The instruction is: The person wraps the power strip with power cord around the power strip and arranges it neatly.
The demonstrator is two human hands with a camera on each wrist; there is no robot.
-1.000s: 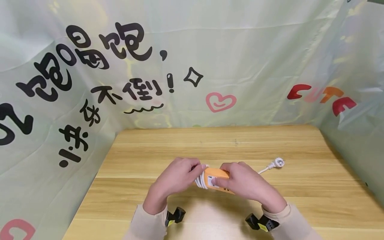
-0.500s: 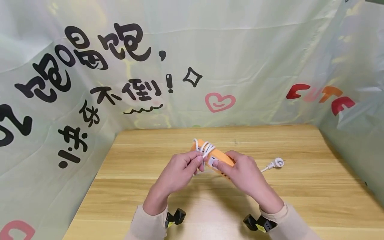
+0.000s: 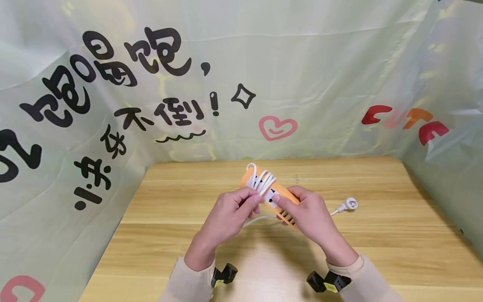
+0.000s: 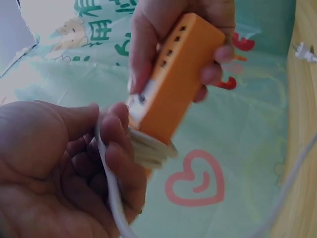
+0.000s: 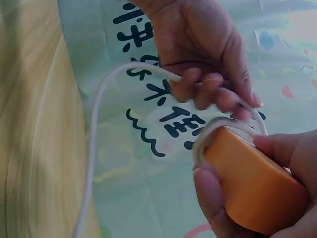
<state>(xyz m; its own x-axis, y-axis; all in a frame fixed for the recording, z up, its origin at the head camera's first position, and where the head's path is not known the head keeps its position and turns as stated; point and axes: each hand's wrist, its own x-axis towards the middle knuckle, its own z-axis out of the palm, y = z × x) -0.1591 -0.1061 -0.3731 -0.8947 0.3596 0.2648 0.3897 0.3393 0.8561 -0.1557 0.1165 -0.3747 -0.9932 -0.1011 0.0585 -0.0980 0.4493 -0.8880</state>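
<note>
An orange power strip [image 3: 284, 193] is held up over the table, tilted with its far end to the left. My right hand [image 3: 311, 212] grips its near end, thumb on the socket face. Several turns of white cord [image 3: 267, 181] wrap round its far half, and a loop stands out at the far tip. With thumb and fingers my left hand [image 3: 234, 209] pinches the cord beside the strip. In the left wrist view the free cord [image 4: 115, 201] runs down through the left fingers. USB-like slots [image 4: 173, 47] line the strip's narrow side.
The cord's white plug [image 3: 351, 204] lies on the wooden table [image 3: 170, 235], right of the right hand. Printed cloth [image 3: 320, 75] walls off the table's back and sides. A small black camera sits on each wrist.
Both hands have lifted and tilted the power strip, raising its left end away from me. The cord-wrapped part has come into fuller view. The plug stays in place.
</note>
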